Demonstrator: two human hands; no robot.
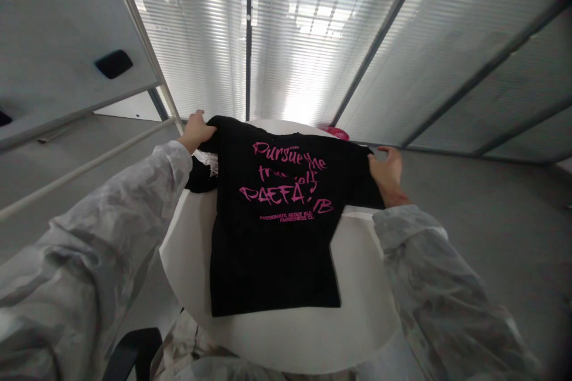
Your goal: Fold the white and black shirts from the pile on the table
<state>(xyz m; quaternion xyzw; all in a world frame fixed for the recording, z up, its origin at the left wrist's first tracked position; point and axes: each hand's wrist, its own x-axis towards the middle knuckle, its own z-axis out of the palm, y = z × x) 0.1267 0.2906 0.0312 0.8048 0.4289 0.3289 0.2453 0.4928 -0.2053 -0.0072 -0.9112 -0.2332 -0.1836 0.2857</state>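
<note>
A black T-shirt point(272, 262) with pink lettering lies spread over a round white table point(366, 286), its hem toward me. At the far left, my left hand point(198, 131) pinches the shirt's left sleeve near the shoulder. On the other side my right hand point(388, 174) grips the end of the right sleeve, its thumb and fingers closed on the cloth. The shirt's upper part looks slightly raised, and some of the lettering is lost in folds.
Dark and white cloth point(201, 177) lies at the table's left edge, partly under the shirt. Something pink and mesh-like point(337, 133) shows behind the right shoulder. A black chair armrest point(134, 351) is at lower left. Glass panels with blinds point(304, 59) stand beyond the table.
</note>
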